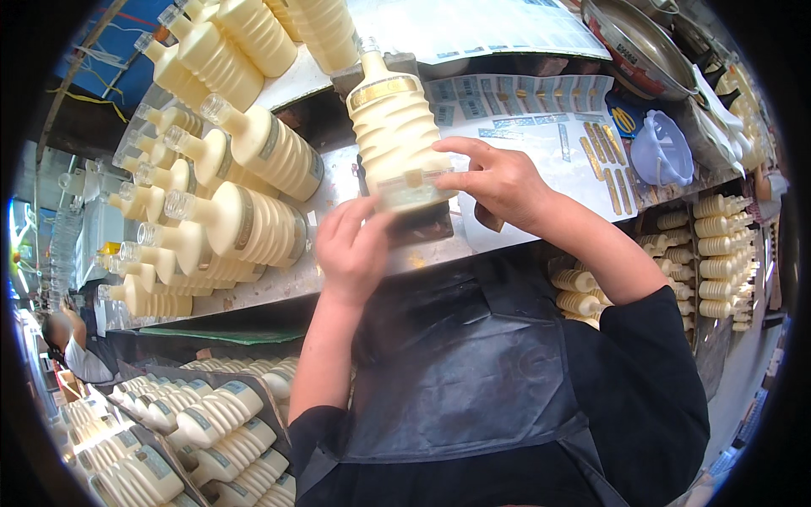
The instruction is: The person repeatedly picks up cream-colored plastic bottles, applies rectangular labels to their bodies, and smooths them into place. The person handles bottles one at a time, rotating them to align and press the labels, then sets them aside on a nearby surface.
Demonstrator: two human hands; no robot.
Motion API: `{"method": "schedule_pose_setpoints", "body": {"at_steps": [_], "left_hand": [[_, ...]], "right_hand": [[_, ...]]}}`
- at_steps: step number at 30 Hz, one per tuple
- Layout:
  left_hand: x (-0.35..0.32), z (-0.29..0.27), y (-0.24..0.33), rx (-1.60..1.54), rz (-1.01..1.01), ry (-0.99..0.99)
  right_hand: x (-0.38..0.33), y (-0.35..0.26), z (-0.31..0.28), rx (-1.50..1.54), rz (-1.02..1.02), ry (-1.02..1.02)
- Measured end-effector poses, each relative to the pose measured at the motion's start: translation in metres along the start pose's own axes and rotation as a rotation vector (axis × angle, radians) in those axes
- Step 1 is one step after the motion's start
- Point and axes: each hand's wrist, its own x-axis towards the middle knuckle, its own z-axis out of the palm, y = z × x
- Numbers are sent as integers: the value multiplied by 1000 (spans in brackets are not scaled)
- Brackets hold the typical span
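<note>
A cream ribbed bottle [395, 122] with a clear neck and a gold band stands upright in front of me, on or against a dark block stand [427, 226]. Across its lower part lies a pale rectangular label [410, 188]. My right hand [498, 184] has its thumb and forefinger at the label's right edge, against the bottle. Beneath that palm a small brown piece [488, 218] shows; whether the hand holds it I cannot tell. My left hand [351, 249], blurred by motion, is curled near the bottle's lower left side.
Several like bottles [253, 224] crowd the table's left side. Label sheets [515, 95] and gold strips [601, 148] lie right, near a lavender basket [661, 152], yellow-handled scissors [623, 120] and a large pan [638, 46]. Crated bottles [220, 414] stand below left; more bottles [718, 253] stand right.
</note>
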Motion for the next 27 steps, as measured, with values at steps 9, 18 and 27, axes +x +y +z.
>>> {"method": "schedule_pose_setpoints", "body": {"at_steps": [9,18,27], "left_hand": [[-1,49,-4,-650,-838,80],[5,44,8,-395,-725,-20],[2,46,9,-444,-801,-82]], "right_hand": [[-19,29,14,49,231,66],[-1,-7,46,936,772,-47],[4,-3,41,892,928,-187]]}}
